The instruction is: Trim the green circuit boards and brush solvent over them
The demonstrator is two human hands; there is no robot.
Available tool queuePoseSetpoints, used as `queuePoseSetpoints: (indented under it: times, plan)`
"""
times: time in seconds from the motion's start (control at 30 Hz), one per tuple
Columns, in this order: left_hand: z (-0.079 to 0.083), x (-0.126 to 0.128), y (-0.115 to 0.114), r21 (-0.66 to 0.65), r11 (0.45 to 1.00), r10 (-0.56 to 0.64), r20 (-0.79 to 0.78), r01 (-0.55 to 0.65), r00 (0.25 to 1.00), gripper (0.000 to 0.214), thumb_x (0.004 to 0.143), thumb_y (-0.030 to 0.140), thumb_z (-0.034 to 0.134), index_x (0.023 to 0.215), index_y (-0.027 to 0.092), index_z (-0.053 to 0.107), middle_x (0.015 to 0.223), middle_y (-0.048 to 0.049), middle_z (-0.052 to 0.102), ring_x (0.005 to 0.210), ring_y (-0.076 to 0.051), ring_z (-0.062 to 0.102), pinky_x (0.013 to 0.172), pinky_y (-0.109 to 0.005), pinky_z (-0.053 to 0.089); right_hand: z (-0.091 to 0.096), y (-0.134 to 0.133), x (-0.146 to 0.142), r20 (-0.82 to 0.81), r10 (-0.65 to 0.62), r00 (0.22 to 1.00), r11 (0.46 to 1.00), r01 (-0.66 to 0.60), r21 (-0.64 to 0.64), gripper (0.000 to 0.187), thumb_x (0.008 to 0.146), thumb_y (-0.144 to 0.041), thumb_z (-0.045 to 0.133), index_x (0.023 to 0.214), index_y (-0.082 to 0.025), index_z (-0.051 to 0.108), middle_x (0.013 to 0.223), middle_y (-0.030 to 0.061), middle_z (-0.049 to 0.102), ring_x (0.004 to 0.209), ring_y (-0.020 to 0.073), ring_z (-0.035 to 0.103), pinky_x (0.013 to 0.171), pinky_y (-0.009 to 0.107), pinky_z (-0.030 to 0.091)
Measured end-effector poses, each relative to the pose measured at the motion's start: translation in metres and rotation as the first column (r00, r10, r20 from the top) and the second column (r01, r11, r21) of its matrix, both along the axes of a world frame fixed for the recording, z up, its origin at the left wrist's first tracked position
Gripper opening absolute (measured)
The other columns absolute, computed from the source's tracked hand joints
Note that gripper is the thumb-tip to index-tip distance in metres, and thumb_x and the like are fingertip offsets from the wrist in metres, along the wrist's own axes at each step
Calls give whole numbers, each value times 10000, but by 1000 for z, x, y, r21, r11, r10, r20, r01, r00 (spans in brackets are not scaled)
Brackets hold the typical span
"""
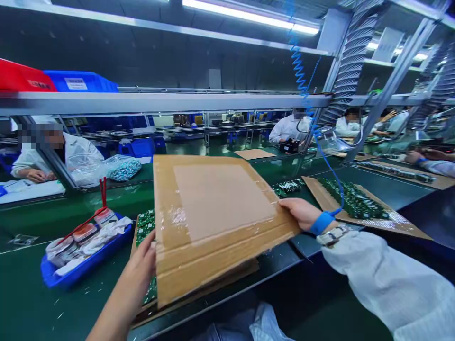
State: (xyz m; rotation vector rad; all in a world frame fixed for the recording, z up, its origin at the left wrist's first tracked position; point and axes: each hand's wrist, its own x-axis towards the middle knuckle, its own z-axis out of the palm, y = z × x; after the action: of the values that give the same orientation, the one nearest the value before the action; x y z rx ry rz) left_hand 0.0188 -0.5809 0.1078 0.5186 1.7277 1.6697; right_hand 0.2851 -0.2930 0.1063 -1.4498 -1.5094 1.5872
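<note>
Corrugated cardboard sheet (213, 208) held up, tilted, directly in front of the person, spanning between both hands. Left hand (137, 274) closed on its near-left edge; right hand (302, 213) closed on its right edge. Green circuit boards (145, 227) lie beneath, nearer left hand.

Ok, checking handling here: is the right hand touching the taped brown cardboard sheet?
Touching. The head view shows the right hand gripping the edge of the taped brown cardboard sheet, with no gap between them.
</note>
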Motion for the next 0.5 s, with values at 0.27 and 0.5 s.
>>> queuePoseSetpoints:
  times: [0.27, 0.5]
  plan:
    - [-20, -21, -25, -82, 986, 159, 230, -143, 960, 640, 654, 404, 663, 1240, 190, 519, 851, -50, 748, 782, -277, 698, 566, -327, 528, -55, -15, -48, 82, 210, 974, 978, -209, -9, 207, 852, -267, 514, 676, -157, 520, 570, -42, 557, 512, 93, 529, 542, 238, 433]
    - [-39, -52, -21, -203, 970, 79, -262, -135, 962, 506, 657, 362, 657, 1125, 173, 627, 766, -40, 737, 765, -282, 687, 666, -338, 515, -68, -18, -64, 185, 256, 949, 948, -284, 142, 89, 653, -252, 474, 603, -201, 527, 564, -5, 604, 562, 158, 561, 533, 256, 410]
